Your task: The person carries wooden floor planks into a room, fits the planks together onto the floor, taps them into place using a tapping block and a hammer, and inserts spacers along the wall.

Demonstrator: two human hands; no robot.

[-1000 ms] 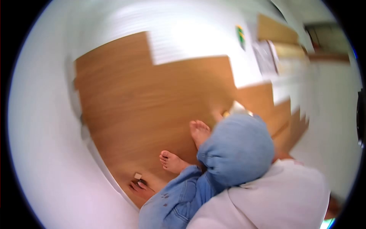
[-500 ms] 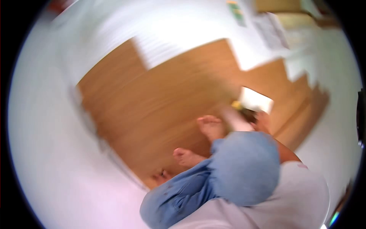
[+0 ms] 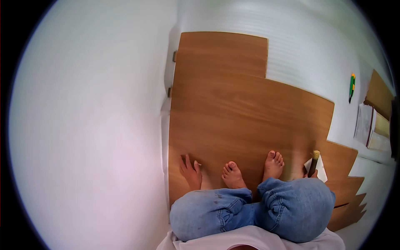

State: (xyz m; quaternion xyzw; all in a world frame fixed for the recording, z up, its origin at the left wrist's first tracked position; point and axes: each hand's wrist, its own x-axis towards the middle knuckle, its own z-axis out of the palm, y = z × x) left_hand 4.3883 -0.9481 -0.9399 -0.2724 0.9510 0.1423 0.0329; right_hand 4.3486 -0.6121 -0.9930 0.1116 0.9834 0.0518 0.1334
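Observation:
My left hand (image 3: 191, 174) rests on the wood-look floor planks (image 3: 233, 96) beside the left wall, its fingers apart. A small pale bit (image 3: 199, 164) lies against its fingertips; what it is, I cannot make out. At the right, my right hand (image 3: 315, 174) is closed around a dark stick-like tool with a pale tan end (image 3: 315, 161). My right knee hides part of this hand. Beneath the tool is a flat white piece (image 3: 321, 168) with straight edges; whether the hand touches it, I cannot tell. My bare feet stand on the planks between both hands.
Small spacers (image 3: 174, 56) sit between planks and wall (image 3: 96, 125). White underlay (image 3: 304, 58) borders the planks' stepped edge. A green and yellow utility knife (image 3: 352, 88) lies on it, near cardboard (image 3: 378, 93) and a white packet (image 3: 363, 121). A dark gap (image 3: 341, 205) shows between planks.
The view has swung round and sharpened, bringing the left wall alongside the planks. My left hand now shows plainly on the floor. The dark tool and white piece are still at my right hand.

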